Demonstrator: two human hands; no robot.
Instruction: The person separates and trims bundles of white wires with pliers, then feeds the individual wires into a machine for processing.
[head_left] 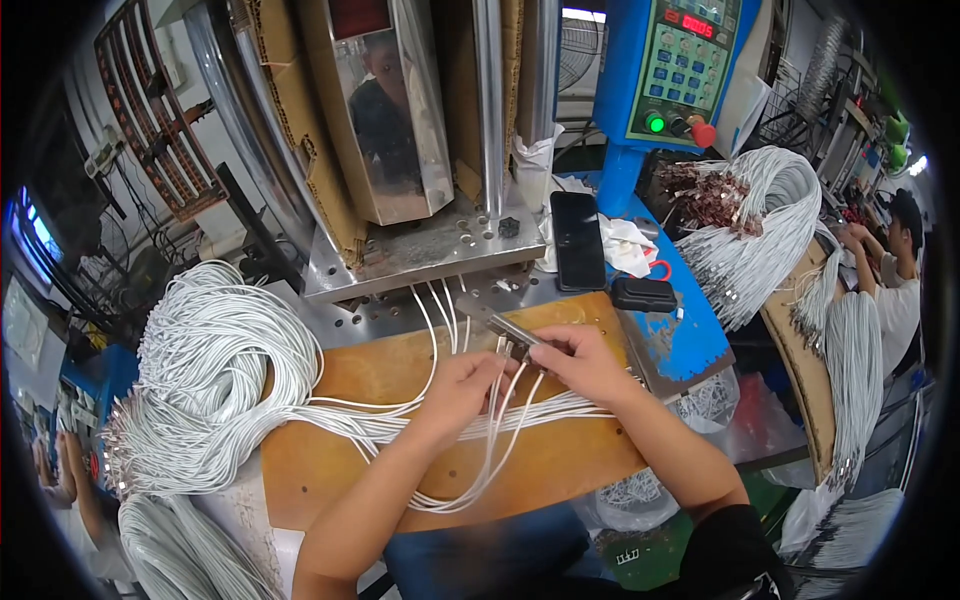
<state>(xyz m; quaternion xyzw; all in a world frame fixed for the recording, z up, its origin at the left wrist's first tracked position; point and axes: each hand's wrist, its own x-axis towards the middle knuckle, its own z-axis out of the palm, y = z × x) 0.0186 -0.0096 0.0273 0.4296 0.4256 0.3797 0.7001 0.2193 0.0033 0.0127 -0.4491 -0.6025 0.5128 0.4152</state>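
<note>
My left hand (465,390) is closed around several thin white cables (492,430) that loop down in front of it. My right hand (580,362) pinches the near end of a narrow grey metal bar (505,325), which points away toward the press. Cable ends meet the bar's underside between my two hands; their exact seating is too small to make out. Beneath both hands lies a brown board (560,460), with more white cables running across it from a big coiled bundle (225,350) on the left.
A press with a steel plate (430,265) stands ahead, and several cables run under it. At right are a black phone (577,240), a small black case (643,294), a blue control box (668,75) and another cable bundle (760,220). A person (895,280) sits at far right.
</note>
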